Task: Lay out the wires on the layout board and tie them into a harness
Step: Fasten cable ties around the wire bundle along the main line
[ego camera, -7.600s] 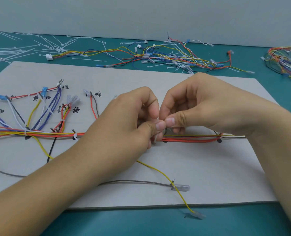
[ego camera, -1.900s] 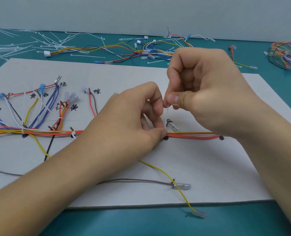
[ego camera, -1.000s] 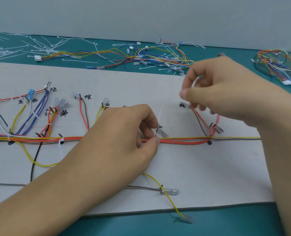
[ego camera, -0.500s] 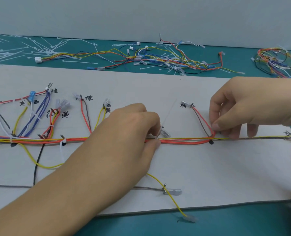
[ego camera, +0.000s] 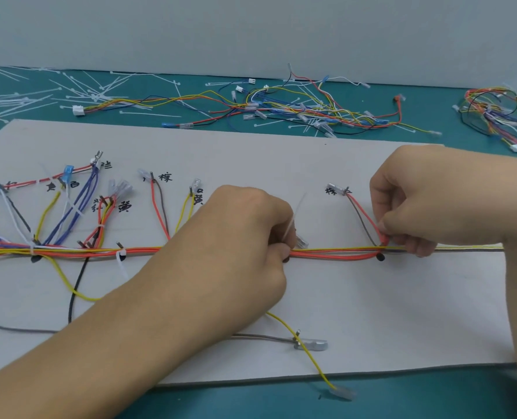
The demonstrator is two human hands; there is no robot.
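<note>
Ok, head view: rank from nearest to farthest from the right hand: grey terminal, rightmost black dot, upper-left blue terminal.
1. Black dot, just under the right hand.
2. Grey terminal, lower left, near the front edge of the board.
3. Blue terminal, far left of the board.

Matt grey card, that layout board (ego camera: 372, 313). Between the left hand (ego camera: 239, 237) and the right hand (ego camera: 417, 201) runs the wire bundle (ego camera: 332, 254), in smooth plastic insulation with a slight sheen. At the left fingertips, a translucent white plastic cable tie (ego camera: 293, 220). Below that hand, a dull silvery metal terminal (ego camera: 311, 345). Teal table (ego camera: 251, 400): smooth, softly glossy.
</note>
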